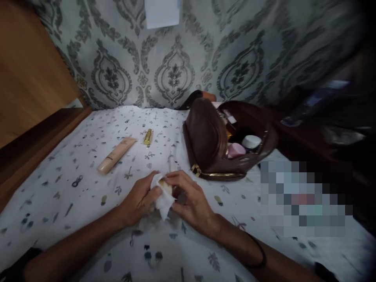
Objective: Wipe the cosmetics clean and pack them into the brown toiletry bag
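Both my hands meet over the middle of the printed sheet. My left hand (140,199) is closed on a crumpled white tissue (164,205), pressed against a small round container (168,187) with a pale cream top. The fingers of my right hand (192,201) curl around the container's right side, where a dark, shiny part shows between them. Fingers and tissue cover much of the container, so its exact kind is unclear. Just beyond my right fingers lies a slim whitish item (171,162), partly hidden.
A beige squeeze tube (116,156) and a small gold tube (148,137) lie beyond my left hand. At the right stands an unzipped brown bag (202,137) holding a pink-lidded jar (236,150) and a white-lidded jar (251,141). Wooden furniture (35,66) borders the left side.
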{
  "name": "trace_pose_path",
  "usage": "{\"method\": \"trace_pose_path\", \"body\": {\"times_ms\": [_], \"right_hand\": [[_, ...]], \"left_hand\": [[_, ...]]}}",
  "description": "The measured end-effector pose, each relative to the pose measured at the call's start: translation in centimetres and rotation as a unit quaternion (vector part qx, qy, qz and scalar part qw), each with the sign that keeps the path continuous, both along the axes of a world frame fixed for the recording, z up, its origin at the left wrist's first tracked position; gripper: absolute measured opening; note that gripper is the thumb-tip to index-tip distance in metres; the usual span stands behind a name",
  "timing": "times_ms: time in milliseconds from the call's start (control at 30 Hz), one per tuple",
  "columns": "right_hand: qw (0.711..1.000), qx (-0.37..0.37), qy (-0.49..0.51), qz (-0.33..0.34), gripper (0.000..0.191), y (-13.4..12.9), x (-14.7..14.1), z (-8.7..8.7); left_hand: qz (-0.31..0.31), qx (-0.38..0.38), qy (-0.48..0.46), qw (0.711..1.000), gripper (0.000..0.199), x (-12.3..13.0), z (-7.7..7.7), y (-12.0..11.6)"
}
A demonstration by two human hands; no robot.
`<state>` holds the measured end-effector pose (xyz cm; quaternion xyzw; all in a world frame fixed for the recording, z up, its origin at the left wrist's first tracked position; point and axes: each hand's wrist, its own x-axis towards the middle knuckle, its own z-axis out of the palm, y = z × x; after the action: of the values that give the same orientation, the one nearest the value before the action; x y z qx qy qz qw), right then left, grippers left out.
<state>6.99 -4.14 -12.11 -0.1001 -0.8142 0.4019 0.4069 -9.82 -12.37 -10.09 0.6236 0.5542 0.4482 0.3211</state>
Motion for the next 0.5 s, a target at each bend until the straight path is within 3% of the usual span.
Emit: {"method": "trace_pose_path", "body": {"times_ms": [167,300,400,500], "right_hand": [[1.0,-0.015,-0.023,0.015,0.031,-0.5,0.0,0.2],[0.998,-0.059,-0.015,-0.01,0.04,-0.6,0.0,0.9],[0.996,-0.076,0.001,-0.048,0.039,-0.3,1.2,2.5],[0.992,-0.08,0.007,-0.094,0.036,1.2,3.7,5.6]], "left_hand": [[0.083,-0.036,0.0,0.996,0.045,0.0,-0.4,-0.2],[0.174,-0.035,0.04,0.983,0.044,0.1,-0.4,-0.1],[0.202,-0.024,0.054,0.978,0.042,0.6,-0.4,-0.1],[0.165,-0.021,0.072,0.983,0.038,1.3,-0.5,-0.1]]}}
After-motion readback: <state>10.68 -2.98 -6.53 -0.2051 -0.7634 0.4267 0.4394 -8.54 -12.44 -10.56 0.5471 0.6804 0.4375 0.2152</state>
